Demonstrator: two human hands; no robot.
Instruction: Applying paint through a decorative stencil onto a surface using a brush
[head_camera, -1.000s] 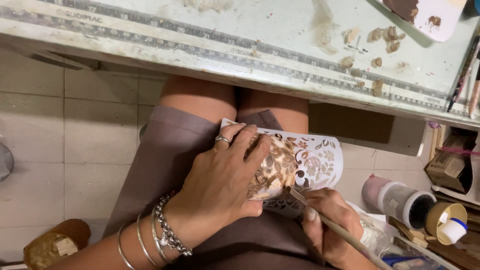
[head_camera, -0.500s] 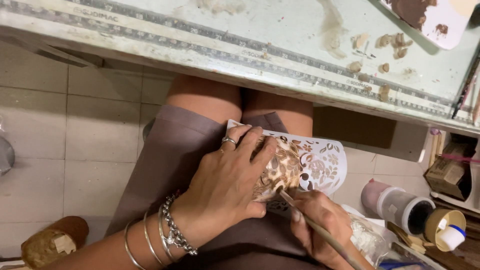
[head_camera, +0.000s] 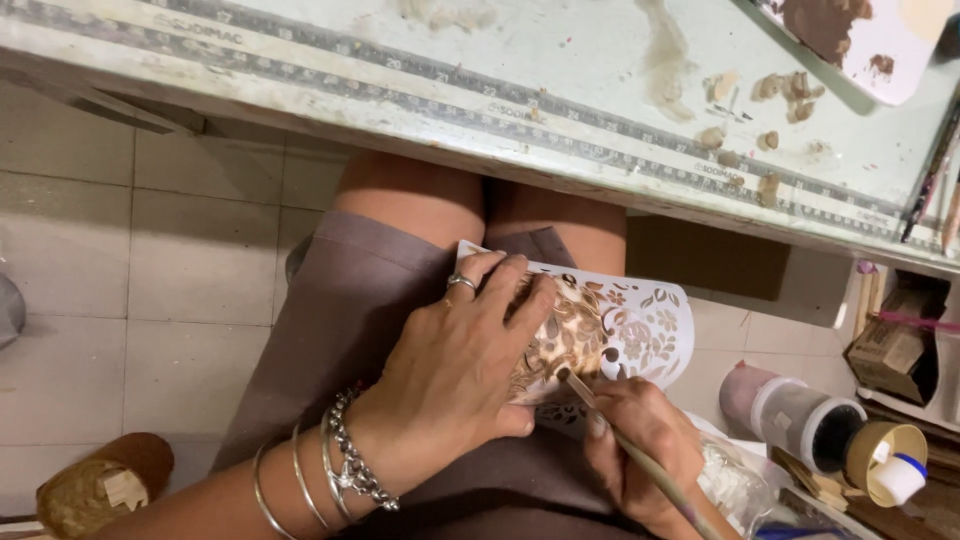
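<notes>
Stencil (head_camera: 640, 325): thin white sheet cut through with flowers and leaves, curved over rounded object on lap, pressed flat by left hand (head_camera: 455, 385) spread across it. Cut-outs near middle filled brown-gold; those toward right edge bare white. Object under stencil mostly hidden, kind unclear.

Brush (head_camera: 630, 445): slim pale wooden handle, gripped pencil-style in right hand (head_camera: 640, 455), slanting up-left from lower right. Tip touching stencil at edge of coloured patch, just beside left thumb. Bristles too small to make out.

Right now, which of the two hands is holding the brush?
The right hand holds the thin brush, tip at the stencil. The left hand, with ring and bracelets, presses flat on the stencil.
</notes>
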